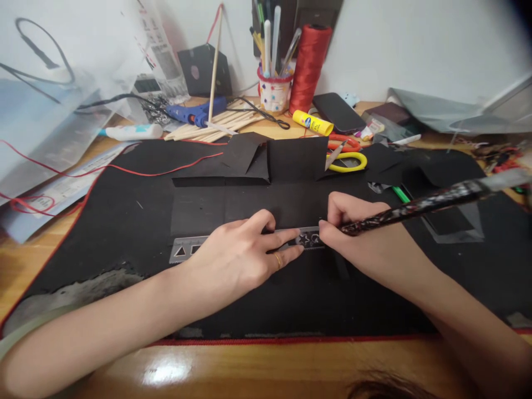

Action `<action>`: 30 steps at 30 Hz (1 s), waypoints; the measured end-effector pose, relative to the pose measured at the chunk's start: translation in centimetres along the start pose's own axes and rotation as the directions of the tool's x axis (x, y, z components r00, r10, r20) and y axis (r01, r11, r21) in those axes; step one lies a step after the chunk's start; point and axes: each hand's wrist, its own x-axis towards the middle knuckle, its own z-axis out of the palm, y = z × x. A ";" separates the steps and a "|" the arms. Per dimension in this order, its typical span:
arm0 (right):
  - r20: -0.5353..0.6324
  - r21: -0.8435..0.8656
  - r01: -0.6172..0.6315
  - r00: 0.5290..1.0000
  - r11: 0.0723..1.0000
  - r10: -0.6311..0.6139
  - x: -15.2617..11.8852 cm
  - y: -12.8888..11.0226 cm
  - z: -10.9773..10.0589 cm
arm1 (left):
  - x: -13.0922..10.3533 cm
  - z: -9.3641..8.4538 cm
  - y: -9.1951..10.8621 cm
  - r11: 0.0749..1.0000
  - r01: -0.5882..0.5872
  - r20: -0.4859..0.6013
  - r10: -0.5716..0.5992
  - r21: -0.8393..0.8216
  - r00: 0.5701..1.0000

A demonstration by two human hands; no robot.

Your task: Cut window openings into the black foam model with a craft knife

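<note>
My left hand (245, 249) lies over a clear stencil ruler (183, 250) with cut-out shapes, its fingers stretched along it and pressing it down on black paper. A gold ring is on one finger. My right hand (353, 221) is closed around a pen (415, 209) with a dark patterned barrel. The pen slants up to the right, and its tip is hidden by my fingers near the ruler's right end and top edge. Behind the ruler, folded black paper (297, 158) stands up from the flat sheet (199, 210).
Around the black mat (124, 233) lie yellow-handled scissors (351, 162), a glue stick (312, 123), a phone (338, 112), wooden sticks (233, 123) and a blue glue gun (193, 112). A pen cup (275, 91) and a red thread spool (310, 69) stand behind. Red cord (166, 173) crosses the left side.
</note>
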 end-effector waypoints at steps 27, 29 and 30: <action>-0.289 -0.137 0.225 0.923 0.965 -0.256 -3.5 1.3 -3.0 | -2.1 -2.2 0.8 0.988 -0.074 -0.155 0.053 -0.136 0.986; -0.134 -0.151 0.388 0.903 0.909 -0.408 -4.6 2.2 -2.2 | -2.3 -2.4 1.7 0.984 -0.154 -0.050 0.150 -0.094 0.987; -0.084 -0.140 0.449 0.883 0.883 -0.462 -5.2 2.6 -1.7 | -2.3 -2.5 2.0 0.981 -0.176 -0.018 0.175 -0.078 0.984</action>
